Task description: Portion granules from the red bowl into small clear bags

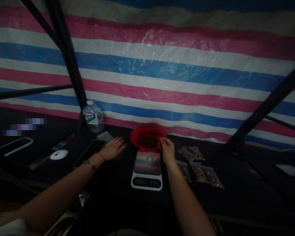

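Observation:
My left hand (114,148) lies flat with its fingers stretched out, over clear plastic bags (105,136) beside a dark phone (89,153). My right hand (167,148) is closed in a pinch at the right rim of a red bowl (135,137); what its fingertips hold, if anything, is too dark to make out. Small dark brown pieces (147,142) fill the bottom of the bowl. Just in front of it stands a white digital scale (147,186), with a small clear object (149,158) on its plate. Several filled zip bags (199,172) lie right of my right forearm.
A large plastic bottle (94,119) stands at the back left near a black metal post (71,62). Further left are a round white device (59,154) and another phone (16,146). A striped plastic sheet (162,72) hangs behind the black table.

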The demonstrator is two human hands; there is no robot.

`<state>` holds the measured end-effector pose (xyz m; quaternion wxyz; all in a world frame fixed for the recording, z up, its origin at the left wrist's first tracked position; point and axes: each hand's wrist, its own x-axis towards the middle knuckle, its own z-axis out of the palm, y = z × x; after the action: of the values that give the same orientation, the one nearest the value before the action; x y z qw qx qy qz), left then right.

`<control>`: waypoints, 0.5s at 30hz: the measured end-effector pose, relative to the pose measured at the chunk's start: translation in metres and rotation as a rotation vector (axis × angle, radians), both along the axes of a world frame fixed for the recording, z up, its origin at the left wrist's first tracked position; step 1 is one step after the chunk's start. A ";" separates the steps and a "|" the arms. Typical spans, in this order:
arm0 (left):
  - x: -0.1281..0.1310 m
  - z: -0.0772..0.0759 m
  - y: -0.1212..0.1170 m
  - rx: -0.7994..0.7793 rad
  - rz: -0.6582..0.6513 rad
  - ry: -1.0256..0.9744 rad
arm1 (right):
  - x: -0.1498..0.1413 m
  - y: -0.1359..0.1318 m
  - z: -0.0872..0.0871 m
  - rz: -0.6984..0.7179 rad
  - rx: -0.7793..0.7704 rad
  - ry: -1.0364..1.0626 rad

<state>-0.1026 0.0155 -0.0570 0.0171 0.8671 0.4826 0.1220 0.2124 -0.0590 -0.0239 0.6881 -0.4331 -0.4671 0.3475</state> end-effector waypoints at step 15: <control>0.024 -0.011 -0.012 -0.148 -0.003 0.135 | 0.003 0.000 0.003 -0.077 -0.015 -0.125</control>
<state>-0.0781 0.0040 -0.0679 0.0487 0.8704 0.4892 0.0271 0.2157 -0.0586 -0.0206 0.6671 -0.4766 -0.4897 0.2967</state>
